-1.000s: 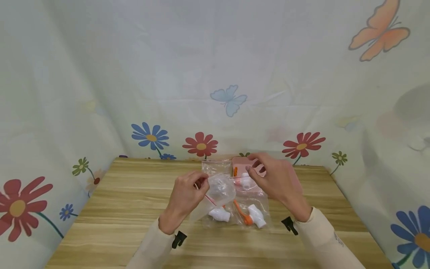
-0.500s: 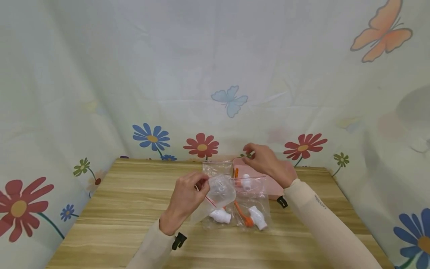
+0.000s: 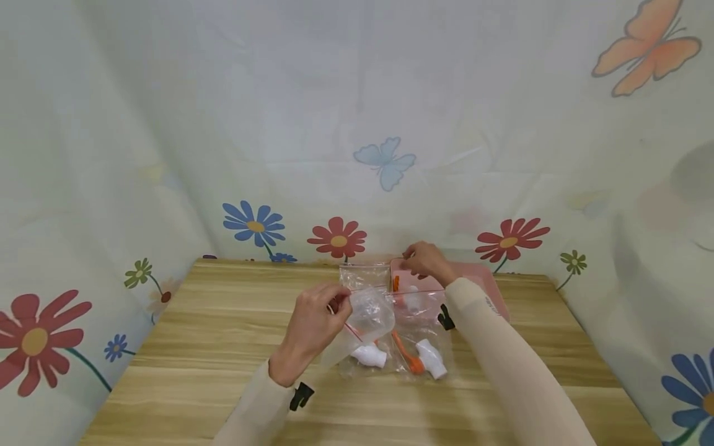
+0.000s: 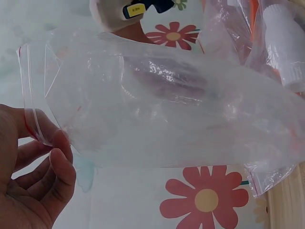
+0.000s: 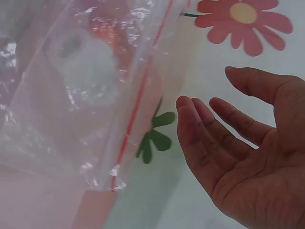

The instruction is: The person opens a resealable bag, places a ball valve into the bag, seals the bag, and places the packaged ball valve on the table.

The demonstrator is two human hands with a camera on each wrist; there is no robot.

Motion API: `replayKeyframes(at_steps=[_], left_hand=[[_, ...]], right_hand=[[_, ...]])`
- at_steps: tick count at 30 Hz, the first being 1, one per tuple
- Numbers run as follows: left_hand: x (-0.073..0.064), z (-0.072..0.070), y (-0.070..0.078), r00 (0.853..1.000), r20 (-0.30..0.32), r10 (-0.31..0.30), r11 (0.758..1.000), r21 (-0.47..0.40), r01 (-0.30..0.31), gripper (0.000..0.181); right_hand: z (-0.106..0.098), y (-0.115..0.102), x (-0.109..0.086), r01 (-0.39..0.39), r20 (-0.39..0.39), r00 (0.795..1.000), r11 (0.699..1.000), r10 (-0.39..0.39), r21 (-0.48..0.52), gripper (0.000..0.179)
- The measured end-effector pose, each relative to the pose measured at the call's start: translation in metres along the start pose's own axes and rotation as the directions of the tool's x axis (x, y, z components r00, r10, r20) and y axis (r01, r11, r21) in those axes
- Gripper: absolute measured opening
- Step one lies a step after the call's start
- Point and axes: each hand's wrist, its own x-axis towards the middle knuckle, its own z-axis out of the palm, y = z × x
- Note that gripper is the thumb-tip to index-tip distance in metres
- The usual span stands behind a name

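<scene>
My left hand (image 3: 312, 322) pinches the red-striped edge of a clear zip bag (image 4: 143, 119) between thumb and fingers. That bag hangs above the table's middle and looks flat, though parts behind it show through. My right hand (image 3: 428, 261) is over the far part of a pink tray (image 3: 474, 272), thumb apart from the loosely bent fingers and nothing between them (image 5: 243, 148). Near it in the right wrist view is another red-striped zip bag (image 5: 138, 109) with a white rounded piece (image 5: 90, 67) behind or inside the plastic; I cannot tell which.
On the wooden table (image 3: 234, 316), clear bags hold white plastic pieces (image 3: 431, 359) and an orange stick-like part (image 3: 411, 360). Another clear bag (image 3: 365, 274) lies at the back, left of the tray. A flower-printed cloth (image 3: 279, 155) rises behind the table.
My right hand has moved away from the bags toward the back of the tray, its forearm swinging inward. My left hand keeps its pinch on the zip bag at nearly the same place.
</scene>
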Motion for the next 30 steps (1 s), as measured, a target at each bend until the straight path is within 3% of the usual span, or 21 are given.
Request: replayKeyframes(at_steps=[7,15,21,25,30], left_hand=[[0.0,0.0,0.0,1.0,-0.001,0.001,1.0,0.008,-0.001,0.008],[0.0,0.001,-0.002,1.0,-0.003,0.005,1.0,-0.006,-0.005,0.006],[-0.002,0.001,-0.002,1.0,-0.004,0.004,1.0,0.001,-0.004,0.006],[-0.003,0.001,-0.002,1.0,-0.008,0.005,1.0,0.003,-0.005,0.006],[-0.002,0.002,-0.003,1.0,-0.011,0.001,1.0,0.01,-0.001,0.006]], right_hand=[[0.02,0.006,0.015,-0.116,0.01,0.993,0.992,0.116,0.05,0.04],[0.035,0.009,0.025,-0.171,0.004,0.985,0.983,0.171,-0.06,0.043],[0.046,0.015,0.033,-0.193,0.012,0.981,0.979,0.194,-0.064,0.045],[0.052,0.017,0.038,-0.159,0.035,0.986,0.982,0.163,-0.1,0.04],[0.054,0.018,0.042,-0.087,0.028,0.995,0.983,0.093,-0.159,0.017]])
